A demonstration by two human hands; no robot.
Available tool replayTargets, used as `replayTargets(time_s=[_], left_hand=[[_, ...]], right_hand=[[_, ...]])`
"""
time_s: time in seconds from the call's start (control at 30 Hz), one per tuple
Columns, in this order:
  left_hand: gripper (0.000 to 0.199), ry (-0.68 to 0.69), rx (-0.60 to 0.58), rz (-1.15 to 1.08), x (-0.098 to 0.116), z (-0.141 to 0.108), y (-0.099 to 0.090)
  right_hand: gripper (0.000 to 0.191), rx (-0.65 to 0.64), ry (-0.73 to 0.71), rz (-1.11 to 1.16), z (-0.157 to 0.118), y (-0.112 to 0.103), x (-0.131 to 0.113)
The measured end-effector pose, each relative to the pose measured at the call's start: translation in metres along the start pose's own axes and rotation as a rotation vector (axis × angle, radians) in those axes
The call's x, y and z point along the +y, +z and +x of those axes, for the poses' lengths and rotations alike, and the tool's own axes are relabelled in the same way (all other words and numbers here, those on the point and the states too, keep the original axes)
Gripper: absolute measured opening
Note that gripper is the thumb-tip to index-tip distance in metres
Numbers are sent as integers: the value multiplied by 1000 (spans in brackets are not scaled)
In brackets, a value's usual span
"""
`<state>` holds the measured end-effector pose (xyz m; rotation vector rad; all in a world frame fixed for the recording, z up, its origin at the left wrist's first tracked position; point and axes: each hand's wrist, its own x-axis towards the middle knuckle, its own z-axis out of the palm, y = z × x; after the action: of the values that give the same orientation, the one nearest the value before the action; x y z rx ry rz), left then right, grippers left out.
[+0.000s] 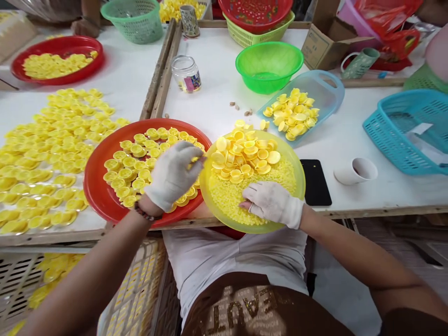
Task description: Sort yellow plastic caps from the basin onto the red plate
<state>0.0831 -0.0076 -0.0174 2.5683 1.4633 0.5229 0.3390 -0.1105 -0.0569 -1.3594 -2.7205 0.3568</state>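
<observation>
My left hand [178, 172], in a white glove with bare fingertips, is over the right side of a red tray [93, 186] of round yellow pieces [126, 173]. Its fingers are bent together around something yellow, mostly hidden. My right hand [271, 201], gloved too, rests with curled fingers on small yellow beads [224, 198] in a yellow-green basin [299, 186]; what its fingertips hold, if anything, is hidden. Larger yellow caps [241, 151] are heaped at the back of that basin, which touches the red tray's right edge.
Behind the basin are a blue scoop tray [331, 93] with yellow caps, a green bowl [268, 63] and a clear jar [186, 74]. A black phone [315, 182], white cup [356, 171] and blue basket [402, 135] lie right. Another person's hand [85, 28] is back left.
</observation>
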Motion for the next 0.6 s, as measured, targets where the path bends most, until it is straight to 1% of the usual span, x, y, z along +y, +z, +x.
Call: replayTargets(time_s=[0.07,0.13,0.2,0.23,0.27,0.33,0.37,0.4,0.47,0.5,0.53,0.6], left_hand=[[23,124,-73,10,30,0,14],[20,215,-156,94,51,2,27],[18,258,-207,170,62,2,34],[18,265,-213,187,66,1,36],[18,269,-211,189,69,-2,35],[17,257,-188,168,74,-7,34],[18,228,-173,158,76,-10,33],[18,184,-163,155,77,-12,33],[21,92,-168,170,79,-11,37],[22,68,-181,186,79,-9,40],[22,66,-196,201,79,-7,42],[21,106,-216,220,80,-3,46]], right_hand=[[34,62,43,170,1,1,3],[34,183,123,447,0,-1,6],[32,334,259,819,0,-5,9],[32,392,339,1024,0,-7,11],[33,429,416,1224,0,-10,14],[35,444,512,1545,1,-14,21],[35,430,525,1637,1,-16,26],[35,407,520,1683,2,-18,30],[30,384,481,1708,3,-20,36],[29,378,467,1716,4,-21,38],[27,379,467,1731,5,-21,39],[28,400,502,1782,5,-21,37]])
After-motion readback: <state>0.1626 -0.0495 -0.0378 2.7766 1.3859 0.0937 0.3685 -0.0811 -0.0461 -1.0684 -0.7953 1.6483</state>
